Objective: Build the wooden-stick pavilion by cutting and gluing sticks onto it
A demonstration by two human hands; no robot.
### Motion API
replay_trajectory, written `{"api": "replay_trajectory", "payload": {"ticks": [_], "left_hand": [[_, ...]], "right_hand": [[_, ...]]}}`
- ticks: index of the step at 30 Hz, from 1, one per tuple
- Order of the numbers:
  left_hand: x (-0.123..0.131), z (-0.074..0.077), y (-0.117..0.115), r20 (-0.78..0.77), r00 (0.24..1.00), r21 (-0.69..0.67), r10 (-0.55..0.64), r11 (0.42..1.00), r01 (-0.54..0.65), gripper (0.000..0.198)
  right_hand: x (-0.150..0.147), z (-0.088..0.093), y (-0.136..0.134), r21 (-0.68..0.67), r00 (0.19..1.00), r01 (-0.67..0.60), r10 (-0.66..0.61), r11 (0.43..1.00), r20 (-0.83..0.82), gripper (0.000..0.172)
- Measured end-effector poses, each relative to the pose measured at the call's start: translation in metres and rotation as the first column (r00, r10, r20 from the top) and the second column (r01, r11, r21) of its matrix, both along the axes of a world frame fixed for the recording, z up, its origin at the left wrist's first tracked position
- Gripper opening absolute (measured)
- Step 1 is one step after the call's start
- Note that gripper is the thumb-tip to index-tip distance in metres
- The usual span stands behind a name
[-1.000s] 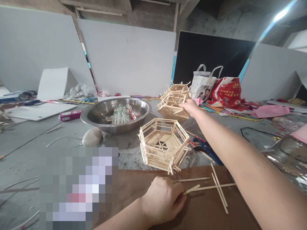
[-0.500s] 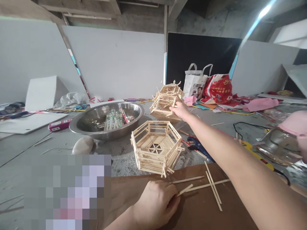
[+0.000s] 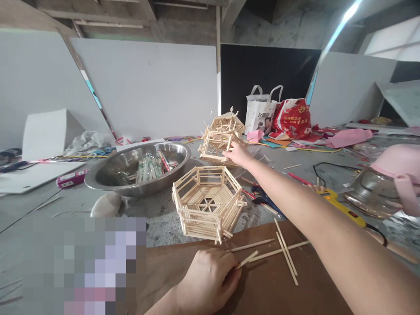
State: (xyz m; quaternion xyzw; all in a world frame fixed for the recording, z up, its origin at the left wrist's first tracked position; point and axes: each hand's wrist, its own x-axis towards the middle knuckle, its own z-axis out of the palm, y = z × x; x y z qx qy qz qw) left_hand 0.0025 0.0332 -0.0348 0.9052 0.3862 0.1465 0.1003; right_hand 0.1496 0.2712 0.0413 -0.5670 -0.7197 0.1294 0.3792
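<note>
My left hand (image 3: 211, 272) rests on the brown board (image 3: 259, 288), its fingers closed round a short thin wooden stick (image 3: 248, 259). My right hand (image 3: 239, 154) reaches forward, thumb and fingers pinched on the near right side of a roofed model built of wooden sticks (image 3: 216, 142). Between the hands stands an open-topped, six-sided stick frame (image 3: 200, 222), with slatted floor and railed sides; neither hand touches it. Several loose sticks (image 3: 287, 258) lie on the board right of my left hand, some crossing.
A steel basin (image 3: 138, 189) holding wrapped stick bundles stands left, near a whitish rounded object (image 3: 105, 204). Right lie a yellow glue gun (image 3: 341, 209), dark blue-handled tool (image 3: 262, 197) and glass pot with pink lid (image 3: 370, 199). Bags (image 3: 290, 120) stand behind. A blurred patch covers the lower left.
The whole view has shifted slightly, so things sit further left. My right hand stays on the roofed stick model, and my left hand still holds the stick.
</note>
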Motion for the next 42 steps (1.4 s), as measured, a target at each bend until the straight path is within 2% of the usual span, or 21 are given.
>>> {"api": "replay_trajectory", "payload": {"ticks": [8,20,35,42], "left_hand": [[0.001,0.001,0.0,-0.004,1.0,0.023,0.002,1.0,-0.002,0.016],[0.0,-0.003,-0.002,-0.027,0.999,0.075,0.016,0.997,-0.014,0.016],[-0.001,-0.005,-0.002,-0.038,0.999,0.057,0.002,0.998,0.0,0.015],[-0.001,-0.005,-0.004,-0.046,0.999,0.056,0.017,0.998,-0.014,0.016]], "right_hand": [[-0.002,0.001,0.0,-0.002,1.0,0.012,-0.012,1.0,0.017,0.023],[0.013,-0.003,0.001,-0.021,0.999,-0.027,0.026,0.999,-0.031,0.017],[0.03,0.0,0.004,-0.083,0.989,-0.023,0.01,0.996,-0.15,0.013],[0.036,-0.001,0.004,-0.106,0.99,-0.037,0.022,0.994,-0.141,0.013]]}}
